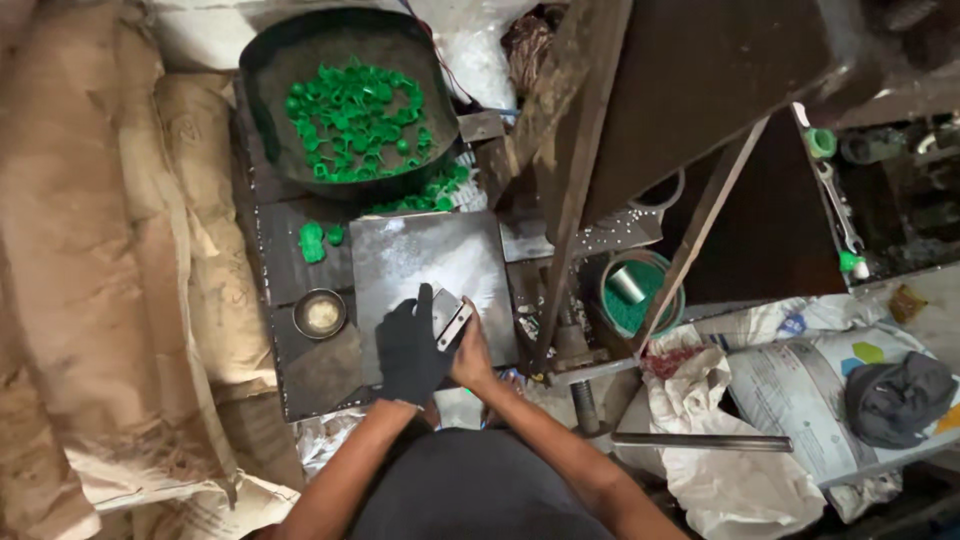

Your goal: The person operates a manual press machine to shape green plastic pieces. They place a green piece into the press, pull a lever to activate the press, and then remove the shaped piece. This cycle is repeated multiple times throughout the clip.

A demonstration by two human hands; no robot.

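Note:
My left hand (408,350), in a black glove, is wrapped around a small square metal block (449,316) at the near edge of a grey metal plate (415,260). My bare right hand (470,358) grips the same block from the right side. The block is tilted and only partly visible between the hands. Farther back, a dark round pan (270,60) holds several green plastic parts (352,120). A few loose green parts (313,241) lie on the bench to the left of the plate.
A small round metal dish (320,313) sits left of the plate. Brown sacks (90,250) fill the left side. A rusty machine frame (575,130) rises on the right, with a green bucket (640,290) below it. White bags (800,390) and a grey cloth (898,397) lie at lower right.

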